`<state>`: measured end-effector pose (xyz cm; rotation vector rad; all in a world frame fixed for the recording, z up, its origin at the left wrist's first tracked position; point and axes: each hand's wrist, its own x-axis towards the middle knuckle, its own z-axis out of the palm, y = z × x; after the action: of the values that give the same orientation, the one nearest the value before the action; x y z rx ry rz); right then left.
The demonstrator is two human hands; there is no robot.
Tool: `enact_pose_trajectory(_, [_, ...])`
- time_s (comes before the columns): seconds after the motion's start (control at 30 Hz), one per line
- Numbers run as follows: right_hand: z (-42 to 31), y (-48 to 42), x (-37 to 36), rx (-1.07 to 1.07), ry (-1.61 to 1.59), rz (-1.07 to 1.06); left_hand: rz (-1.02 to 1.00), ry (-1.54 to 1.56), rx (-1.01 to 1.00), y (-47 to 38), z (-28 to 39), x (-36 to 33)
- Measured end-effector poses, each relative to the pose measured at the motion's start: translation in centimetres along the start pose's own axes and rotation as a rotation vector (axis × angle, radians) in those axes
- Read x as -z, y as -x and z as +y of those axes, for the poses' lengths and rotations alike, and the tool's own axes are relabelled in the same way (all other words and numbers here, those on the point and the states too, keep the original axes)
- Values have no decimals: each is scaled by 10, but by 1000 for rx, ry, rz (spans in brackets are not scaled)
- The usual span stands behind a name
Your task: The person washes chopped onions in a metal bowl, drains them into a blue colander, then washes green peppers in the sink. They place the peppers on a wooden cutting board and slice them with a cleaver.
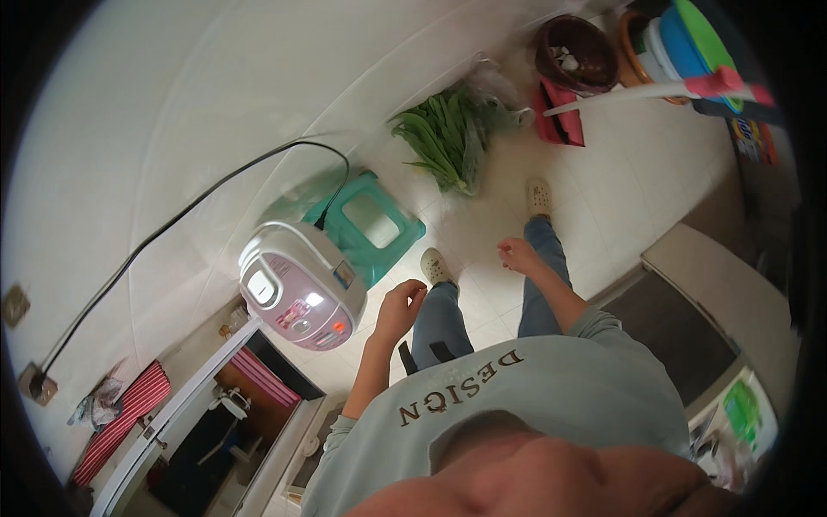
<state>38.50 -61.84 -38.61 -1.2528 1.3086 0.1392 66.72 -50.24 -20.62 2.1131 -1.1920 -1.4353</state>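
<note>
My left hand hangs in the air with loosely bent fingers, its thumb apart from them. Nothing shows in it. Nearest to it is a white and pink rice cooker with an orange light lit on its front. The cooker stands by a green plastic stool; whether it rests on the stool is hidden. My right hand is held over my right leg, fingers slightly curled, with nothing visible in it. A black power cord runs from the cooker to a wall socket.
Leafy green vegetables in a clear plastic bag lie on the tiled floor by the wall. Beyond are a red dustpan, a dark red basin and stacked coloured basins. A doorway with a white frame opens at lower left.
</note>
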Motion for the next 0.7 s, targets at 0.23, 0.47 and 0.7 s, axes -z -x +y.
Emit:
enact_pose_trajectory(0.23, [65, -150, 25, 68, -183, 231, -47, 239, -56, -205, 12, -95])
enact_pose_trajectory(0.47, [82, -182, 25, -24, -254, 78, 179, 121, -576, -458, 58, -167])
enact_pose_trajectory(0.7, [42, -176, 28, -110, -492, -13, -272, -791, -313, -538, 36, -229])
